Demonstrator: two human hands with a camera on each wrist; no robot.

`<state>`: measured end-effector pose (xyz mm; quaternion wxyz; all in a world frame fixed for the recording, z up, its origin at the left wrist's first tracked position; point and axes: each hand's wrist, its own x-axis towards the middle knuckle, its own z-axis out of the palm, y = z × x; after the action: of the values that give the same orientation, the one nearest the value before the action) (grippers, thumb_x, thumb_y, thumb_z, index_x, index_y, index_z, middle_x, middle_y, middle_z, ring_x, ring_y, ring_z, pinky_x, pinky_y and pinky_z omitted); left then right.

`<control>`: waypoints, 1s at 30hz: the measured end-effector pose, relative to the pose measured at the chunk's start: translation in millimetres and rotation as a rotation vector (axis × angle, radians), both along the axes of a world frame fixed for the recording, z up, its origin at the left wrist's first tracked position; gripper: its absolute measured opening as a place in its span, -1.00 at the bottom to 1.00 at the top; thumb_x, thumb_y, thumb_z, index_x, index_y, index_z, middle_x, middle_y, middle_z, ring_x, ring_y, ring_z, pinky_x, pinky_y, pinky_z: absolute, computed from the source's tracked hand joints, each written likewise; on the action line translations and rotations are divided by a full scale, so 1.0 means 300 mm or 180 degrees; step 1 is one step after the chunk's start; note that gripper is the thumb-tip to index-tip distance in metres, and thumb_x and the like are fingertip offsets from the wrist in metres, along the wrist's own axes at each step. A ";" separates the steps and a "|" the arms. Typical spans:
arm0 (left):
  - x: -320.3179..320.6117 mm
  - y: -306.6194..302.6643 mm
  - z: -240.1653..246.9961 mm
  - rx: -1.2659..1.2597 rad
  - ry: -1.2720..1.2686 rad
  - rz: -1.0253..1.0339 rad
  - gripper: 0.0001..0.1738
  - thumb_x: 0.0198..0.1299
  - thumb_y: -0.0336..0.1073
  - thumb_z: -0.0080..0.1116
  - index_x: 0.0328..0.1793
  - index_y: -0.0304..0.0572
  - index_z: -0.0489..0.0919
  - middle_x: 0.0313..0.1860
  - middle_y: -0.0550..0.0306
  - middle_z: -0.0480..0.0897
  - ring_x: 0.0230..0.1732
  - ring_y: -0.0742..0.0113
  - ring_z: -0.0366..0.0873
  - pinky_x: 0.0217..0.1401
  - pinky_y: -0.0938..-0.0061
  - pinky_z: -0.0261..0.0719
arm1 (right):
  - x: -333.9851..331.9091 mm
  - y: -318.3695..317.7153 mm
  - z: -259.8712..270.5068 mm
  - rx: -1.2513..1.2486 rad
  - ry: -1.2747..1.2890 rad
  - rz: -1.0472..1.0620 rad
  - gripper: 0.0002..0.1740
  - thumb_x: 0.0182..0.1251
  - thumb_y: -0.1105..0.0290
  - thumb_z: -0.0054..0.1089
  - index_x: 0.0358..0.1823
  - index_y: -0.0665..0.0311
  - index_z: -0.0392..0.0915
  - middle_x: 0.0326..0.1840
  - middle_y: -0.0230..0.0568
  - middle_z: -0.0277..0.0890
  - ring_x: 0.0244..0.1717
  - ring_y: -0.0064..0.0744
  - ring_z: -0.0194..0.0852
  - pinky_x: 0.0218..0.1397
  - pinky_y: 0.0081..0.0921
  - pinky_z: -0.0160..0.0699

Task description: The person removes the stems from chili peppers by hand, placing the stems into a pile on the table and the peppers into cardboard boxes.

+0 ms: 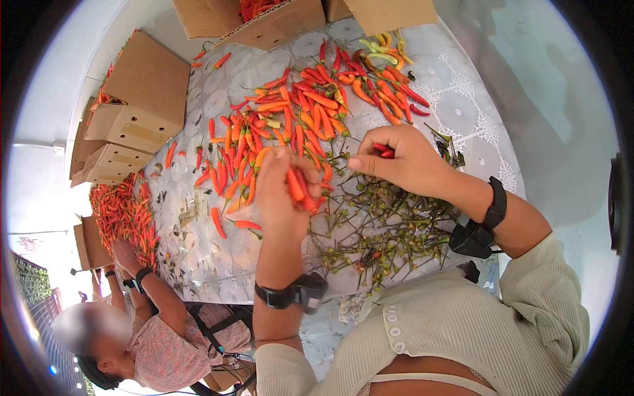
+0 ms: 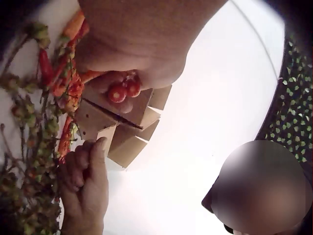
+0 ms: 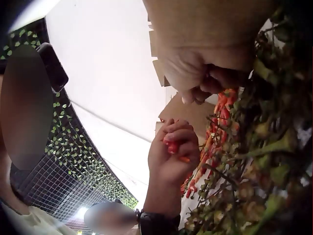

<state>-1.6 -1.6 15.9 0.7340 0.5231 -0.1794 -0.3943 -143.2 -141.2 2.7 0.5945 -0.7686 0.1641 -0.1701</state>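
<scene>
My left hand [image 1: 281, 188] is over the near side of the chili heap, its fingers curled around several red chilies [image 1: 298, 188]. In the left wrist view, the blunt ends of two held chilies [image 2: 117, 93] poke out of the fist. Facing it from the right, my right hand [image 1: 403, 158] has its fingers folded over red chilies [image 1: 382, 150], with thumb and forefinger close together. Below both hands lies a spread of green chili stems [image 1: 383, 228]. Beyond them are loose red and orange chilies [image 1: 264, 129] on the patterned tablecloth [image 1: 205, 264].
Cardboard boxes [image 1: 142, 86] stand at the left, and another box [image 1: 257, 30] with red chilies is at the far edge. A second person [image 1: 178, 336] sits at the left, hands at a red chili pile [image 1: 122, 211]. Yellow-green chilies [image 1: 383, 49] lie at the back.
</scene>
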 end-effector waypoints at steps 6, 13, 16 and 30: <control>0.067 0.038 0.015 -0.0430 0.0389 0.0120 -0.89 0.23 -0.31 0.08 -0.20 -0.14 0.43 -0.61 0.23 0.40 -0.67 0.54 0.28 -0.70 0.65 0.18 | 0.001 -0.014 0.006 0.0030 -0.0063 -0.0449 -0.68 0.19 0.19 0.29 -0.43 0.35 0.56 -0.63 -0.43 0.44 -0.58 -0.70 0.27 -0.49 -0.63 0.28; 0.245 0.138 0.110 0.0274 -0.1452 0.1799 -0.83 0.22 -0.29 0.13 -0.15 -0.19 0.46 -0.76 0.31 0.33 -0.77 0.57 0.19 -0.71 0.65 0.11 | -0.029 -0.113 0.083 0.0581 -0.0332 -0.1100 -0.70 0.24 0.18 0.24 -0.40 0.31 0.53 -0.63 -0.50 0.38 -0.62 -0.77 0.17 -0.58 -0.70 0.11; 0.387 0.241 0.113 0.1293 -0.2695 0.2316 -0.83 0.23 -0.26 0.12 -0.17 -0.18 0.48 -0.71 0.28 0.39 -0.74 0.58 0.25 -0.68 0.66 0.14 | -0.033 -0.141 0.081 0.0979 -0.0615 -0.1123 -0.76 0.26 0.23 0.22 -0.34 0.27 0.51 -0.65 -0.55 0.28 -0.70 -0.83 0.00 -0.67 -0.75 -0.12; 0.865 0.261 -0.223 0.2523 -0.3961 0.1826 -0.73 0.18 -0.23 0.07 -0.11 -0.19 0.64 -0.24 -0.05 0.66 -0.21 0.09 0.60 -0.08 0.32 0.48 | -0.050 -0.173 0.081 0.0807 -0.0731 -0.1218 -0.77 0.22 0.29 0.26 -0.42 0.31 0.52 -0.61 -0.51 0.36 -0.60 -0.78 0.22 -0.60 -0.73 0.16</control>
<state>257.9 76.5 -51.0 0.3308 0.8958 -0.2613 0.1408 -158.2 -193.0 27.1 0.6578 -0.6185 0.2581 -0.3437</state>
